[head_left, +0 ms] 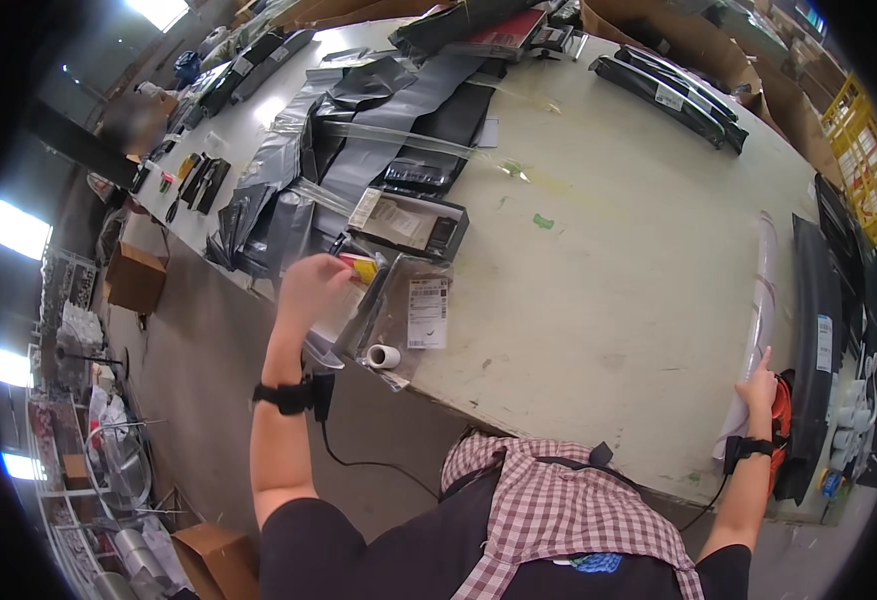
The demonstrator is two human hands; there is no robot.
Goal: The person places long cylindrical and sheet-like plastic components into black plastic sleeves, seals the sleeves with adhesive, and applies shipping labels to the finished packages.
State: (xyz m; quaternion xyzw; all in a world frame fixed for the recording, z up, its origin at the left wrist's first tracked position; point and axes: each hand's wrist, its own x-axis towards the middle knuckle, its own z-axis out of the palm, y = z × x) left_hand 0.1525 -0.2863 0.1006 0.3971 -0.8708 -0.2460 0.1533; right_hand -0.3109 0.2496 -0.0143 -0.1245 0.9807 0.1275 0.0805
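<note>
My left hand (311,292) is over the table's near left edge, its fingers drawn together beside a small yellow and red packet (364,267). What the fingers pinch, if anything, I cannot make out. Just beyond lies a shallow open black box (449,237) with labelled papers inside. A clear bag with a white printed label (427,315) and a small white roll (383,357) are close to its right. At the right, my right hand (758,388) rests on a long white wrapped roll (765,270), index finger stretched forward. An orange tool (782,412) sits against that hand, partly hidden.
Grey and black plastic mailing bags (384,130) are heaped on the left of the pale table (599,300). Long black wrapped packages (671,97) lie at the far right; another (813,350) stands beside the white roll. A yellow crate (867,155) is behind them.
</note>
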